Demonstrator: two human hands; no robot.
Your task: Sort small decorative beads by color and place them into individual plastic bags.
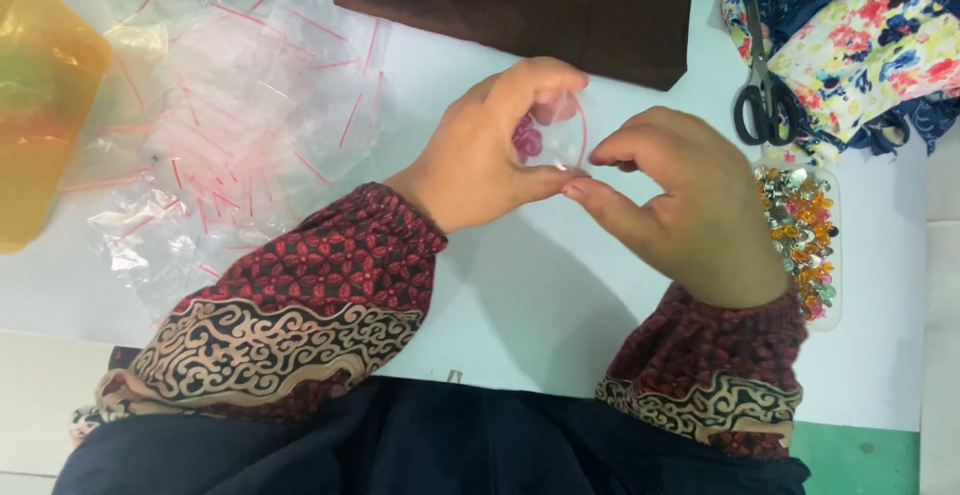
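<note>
Left hand (480,160) pinched a small clear bag (555,135) of pink beads (527,140) above the white table (530,295); right hand (680,200) pinched its edge with fingertips. Scissors (765,95) lay well right.

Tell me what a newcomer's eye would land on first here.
At the centre, the left hand and right hand pinch a small clear plastic zip bag holding pink beads over the white table. To the left lies a heap of empty clear red-striped zip bags; at the right edge, a clear packet of orange and silver gems under black-handled scissors.
</note>
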